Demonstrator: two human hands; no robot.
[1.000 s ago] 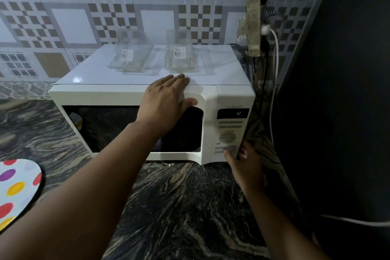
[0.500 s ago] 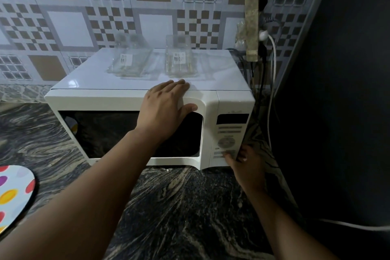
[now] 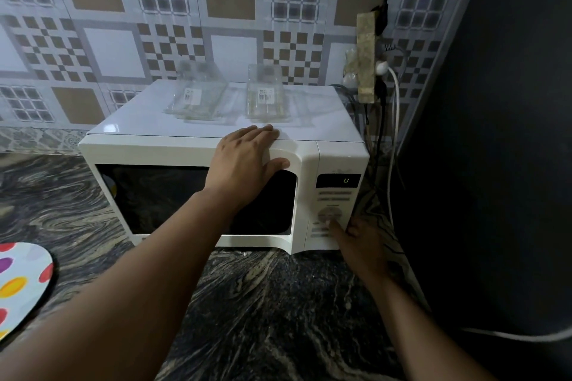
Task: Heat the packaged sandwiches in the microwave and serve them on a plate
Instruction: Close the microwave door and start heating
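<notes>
A white microwave [image 3: 148, 150] stands on the dark marbled counter with its door closed and its window dark. My left hand [image 3: 247, 158] lies flat on the door's top edge, fingers spread over the front rim. My right hand [image 3: 362, 240] is at the control panel [image 3: 335, 210], its index finger touching the round button pad; the other fingers are curled. The display shows a faint green digit. Two clear plastic sandwich packages [image 3: 198, 99] [image 3: 266, 96] rest on the microwave's top and look empty. A spotted plate [image 3: 21, 284] sits at the left edge.
A power strip [image 3: 366, 56] with plugs and cables hangs on the tiled wall right of the microwave. A dark wall or appliance [image 3: 495, 164] closes off the right side. A white cable [image 3: 510, 335] runs along the lower right.
My right hand has shifted from the lower buttons up to the round pad, index finger extended. The display went blank and now shows a digit again. My left hand stays on the door.
</notes>
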